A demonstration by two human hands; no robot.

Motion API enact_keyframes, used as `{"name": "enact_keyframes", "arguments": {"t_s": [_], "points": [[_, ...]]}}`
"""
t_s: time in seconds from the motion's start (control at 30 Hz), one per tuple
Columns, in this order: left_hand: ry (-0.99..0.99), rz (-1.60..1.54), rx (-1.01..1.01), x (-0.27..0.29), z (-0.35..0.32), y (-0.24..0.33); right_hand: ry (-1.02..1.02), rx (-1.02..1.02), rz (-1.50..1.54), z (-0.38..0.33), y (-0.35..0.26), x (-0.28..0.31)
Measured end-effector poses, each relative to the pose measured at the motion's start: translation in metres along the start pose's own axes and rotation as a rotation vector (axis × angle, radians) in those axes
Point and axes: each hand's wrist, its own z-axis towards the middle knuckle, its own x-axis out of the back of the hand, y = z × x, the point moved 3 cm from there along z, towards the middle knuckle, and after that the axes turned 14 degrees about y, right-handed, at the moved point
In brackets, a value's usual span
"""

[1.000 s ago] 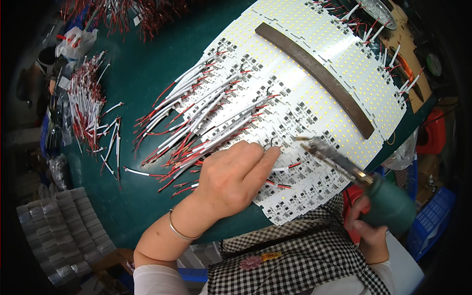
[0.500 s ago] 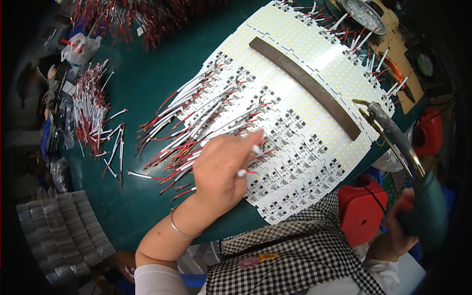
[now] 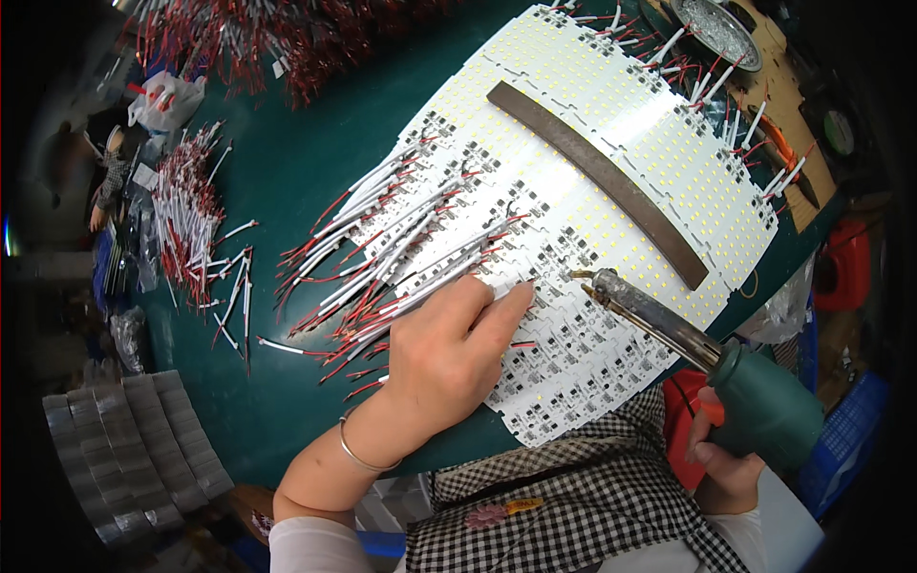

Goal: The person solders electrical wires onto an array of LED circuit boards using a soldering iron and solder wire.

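My left hand (image 3: pixel 447 351) lies on a large white panel of small circuit boards (image 3: pixel 611 191), its fingertips pinching a white wire (image 3: pixel 497 286) against a board. Rows of white and red wires (image 3: pixel 401 253) stick out from the panel's left edge. My right hand (image 3: pixel 731 456) grips the green handle of a soldering iron (image 3: pixel 697 355). The iron's dark tip rests on the panel just right of my left fingertips. A long dark metal bar (image 3: pixel 597 177) lies across the panel.
Loose bundles of red and white wires (image 3: pixel 191 215) lie on the green table (image 3: pixel 287 153) at the left and top. Grey stacked trays (image 3: pixel 134 449) stand at the lower left. A round metal dish (image 3: pixel 716 29) and cardboard are at the upper right. A red container (image 3: pixel 841 267) is off the right edge.
The soldering iron swung away to the right half a second ago and has come back down, its tip on the panel beside my left fingers. My left hand stayed in about the same place.
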Motion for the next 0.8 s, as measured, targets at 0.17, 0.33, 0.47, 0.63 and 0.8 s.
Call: {"name": "enact_keyframes", "arguments": {"t_s": [0.17, 0.33, 0.47, 0.63, 0.8], "points": [[-0.001, 0.001, 0.002, -0.002, -0.002, 0.0, -0.04, -0.038, -0.001, -0.004, 0.0, -0.002], [-0.035, -0.016, 0.059, -0.001, -0.003, 0.001, -0.21, 0.068, -0.222, 0.002, -0.001, 0.003], [-0.056, -0.022, 0.08, -0.001, -0.003, 0.001, -0.281, 0.125, -0.35, 0.003, 0.0, -0.002], [-0.051, -0.085, 0.081, -0.001, -0.003, 0.0, -0.181, 0.143, -0.46, 0.002, -0.005, -0.008], [-0.058, -0.085, 0.068, -0.001, -0.004, 0.0, -0.288, 0.183, -0.736, 0.007, -0.005, -0.015]]}}
